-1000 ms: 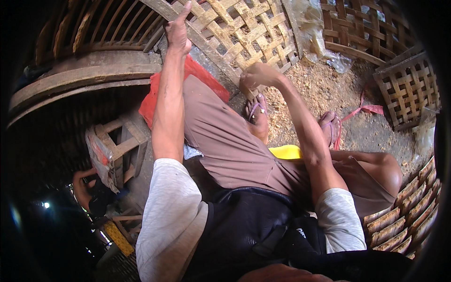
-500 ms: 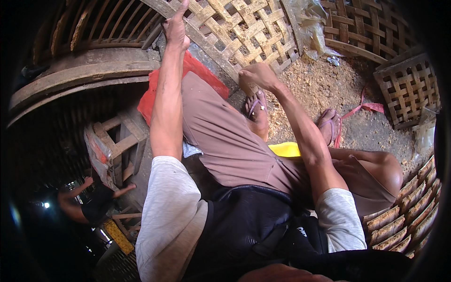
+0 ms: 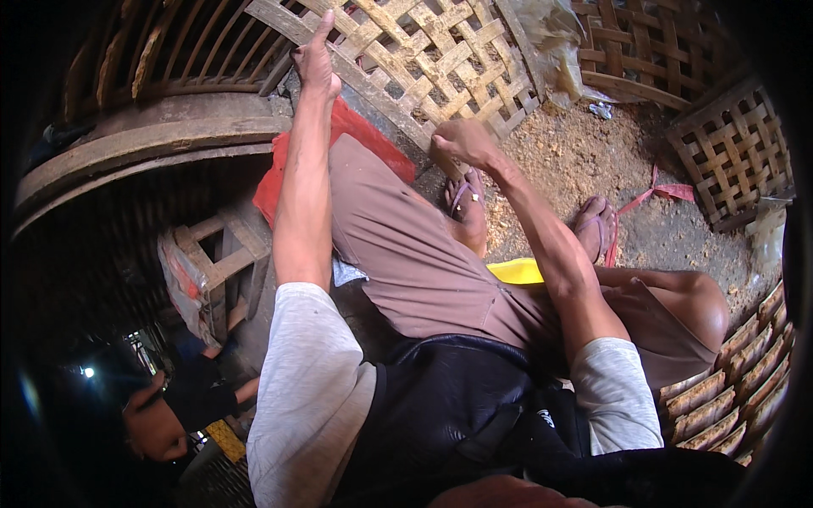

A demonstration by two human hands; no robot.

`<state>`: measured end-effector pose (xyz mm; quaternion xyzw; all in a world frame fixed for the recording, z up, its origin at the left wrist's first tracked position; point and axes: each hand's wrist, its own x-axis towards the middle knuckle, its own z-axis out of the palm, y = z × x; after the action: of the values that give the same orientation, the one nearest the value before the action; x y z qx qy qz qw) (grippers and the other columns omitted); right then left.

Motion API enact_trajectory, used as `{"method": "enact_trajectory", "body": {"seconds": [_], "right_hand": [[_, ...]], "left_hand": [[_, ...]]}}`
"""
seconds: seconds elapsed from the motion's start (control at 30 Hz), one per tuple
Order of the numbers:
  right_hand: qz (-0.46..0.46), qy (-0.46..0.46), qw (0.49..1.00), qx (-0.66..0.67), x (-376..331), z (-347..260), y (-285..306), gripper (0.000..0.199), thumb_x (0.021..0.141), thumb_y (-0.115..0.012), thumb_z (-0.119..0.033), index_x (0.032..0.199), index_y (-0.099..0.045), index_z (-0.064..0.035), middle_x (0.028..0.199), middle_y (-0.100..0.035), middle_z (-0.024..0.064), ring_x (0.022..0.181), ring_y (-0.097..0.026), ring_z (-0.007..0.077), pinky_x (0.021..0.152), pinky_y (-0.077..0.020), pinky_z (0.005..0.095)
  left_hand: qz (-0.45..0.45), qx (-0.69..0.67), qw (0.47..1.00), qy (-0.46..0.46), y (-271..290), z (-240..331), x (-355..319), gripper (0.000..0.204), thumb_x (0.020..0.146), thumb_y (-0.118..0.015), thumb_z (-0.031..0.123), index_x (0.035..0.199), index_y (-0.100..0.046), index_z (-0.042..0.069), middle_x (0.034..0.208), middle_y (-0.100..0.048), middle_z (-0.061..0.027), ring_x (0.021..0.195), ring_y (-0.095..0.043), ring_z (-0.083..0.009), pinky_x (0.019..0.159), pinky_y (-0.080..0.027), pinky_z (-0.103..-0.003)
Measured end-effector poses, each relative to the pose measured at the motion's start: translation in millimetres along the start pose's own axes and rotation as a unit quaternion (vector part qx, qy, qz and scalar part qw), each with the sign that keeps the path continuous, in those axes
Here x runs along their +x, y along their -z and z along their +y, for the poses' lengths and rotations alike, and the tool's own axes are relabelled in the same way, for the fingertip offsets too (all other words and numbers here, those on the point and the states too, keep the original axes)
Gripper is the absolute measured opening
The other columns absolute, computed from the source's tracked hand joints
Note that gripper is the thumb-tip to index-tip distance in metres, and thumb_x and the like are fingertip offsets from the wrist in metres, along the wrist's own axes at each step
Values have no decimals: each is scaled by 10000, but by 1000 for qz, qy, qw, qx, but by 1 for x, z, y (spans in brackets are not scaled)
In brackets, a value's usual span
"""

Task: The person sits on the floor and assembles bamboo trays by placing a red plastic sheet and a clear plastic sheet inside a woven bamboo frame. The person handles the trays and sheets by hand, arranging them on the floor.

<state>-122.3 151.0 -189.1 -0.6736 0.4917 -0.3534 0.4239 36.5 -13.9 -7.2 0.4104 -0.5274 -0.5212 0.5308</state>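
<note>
A: Item one, the woven bamboo panel?
B: Open lattice of pale strips, lying tilted at the far middle of the scene, beyond the person's knees. Its near edge runs across from far left to middle right.

A: Left hand?
B: At the panel's far left edge, arm stretched straight out. Fingers curled over a strip, one finger pointing up; holding the panel's edge.

A: Right hand?
B: At the panel's near edge, right of centre. Fingers bunched and pinched narrow on a strip there; whether anything else is in the grip, I cannot tell.

A: Under the arms?
B: Brown shorts over bent legs, a red cloth under the left thigh, a yellow object showing between the legs. Two feet in sandals, one just near of the right hand, one further right.

A: Ground?
B: Sawdust-strewn floor, with a pink strap lying on it to the right.

A: Other stock?
B: A darker woven panel far right, a smaller one at the right edge, stacked bamboo pieces near right. A wooden stool to the left, curved wooden rims far left.

A: Anyone else?
B: Another person low at the near left, in shadow.
</note>
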Motion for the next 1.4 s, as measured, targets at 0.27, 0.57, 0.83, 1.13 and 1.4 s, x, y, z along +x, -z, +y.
{"method": "enact_trajectory", "body": {"seconds": [0.27, 0.57, 0.83, 1.13, 1.4], "right_hand": [[-5, -38, 995, 94, 6, 3, 31, 300, 857, -642, -302, 880, -687, -6, 752, -692, 89, 702, -660, 175, 669, -519, 330], [79, -73, 923, 371, 15, -24, 11, 156, 879, -658, -155, 896, -633, -2, 769, -676, 56, 729, -634, 94, 666, -525, 267], [182, -138, 915, 332, 14, -42, -3, 205, 846, -688, -149, 991, -677, -3, 820, -701, 69, 718, -641, 96, 680, -532, 262], [278, -22, 952, 122, 13, -49, -12, 153, 846, -672, -147, 902, -624, -13, 777, -647, 121, 726, -635, 212, 654, -509, 336], [239, 17, 959, 152, 17, -34, -6, 140, 856, -654, -154, 880, -620, -20, 784, -630, 108, 733, -627, 210, 658, -507, 336]], "left_hand": [[10, 5, 1000, 5, 3, -4, 0, 556, 846, -740, 188, 1320, -485, 47, 1269, -562, -63, 1121, -568, -186, 995, -484, -385], [-2, -5, 1000, 14, 4, -2, 0, 534, 862, -720, 184, 1322, -483, 53, 1262, -561, -72, 1123, -570, -200, 991, -488, -389], [-7, -8, 1000, 0, 1, -5, 1, 530, 876, -701, 208, 1329, -481, 42, 1256, -569, -78, 1111, -582, -202, 976, -497, -398], [-9, -20, 1000, 2, -3, -4, -3, 492, 880, -699, 205, 1297, -502, 32, 1221, -582, -94, 1077, -604, -227, 930, -539, -417], [-4, -6, 1000, 5, -6, 1, -5, 479, 880, -697, 195, 1295, -510, 47, 1219, -587, -84, 1072, -605, -213, 931, -537, -413]]}}
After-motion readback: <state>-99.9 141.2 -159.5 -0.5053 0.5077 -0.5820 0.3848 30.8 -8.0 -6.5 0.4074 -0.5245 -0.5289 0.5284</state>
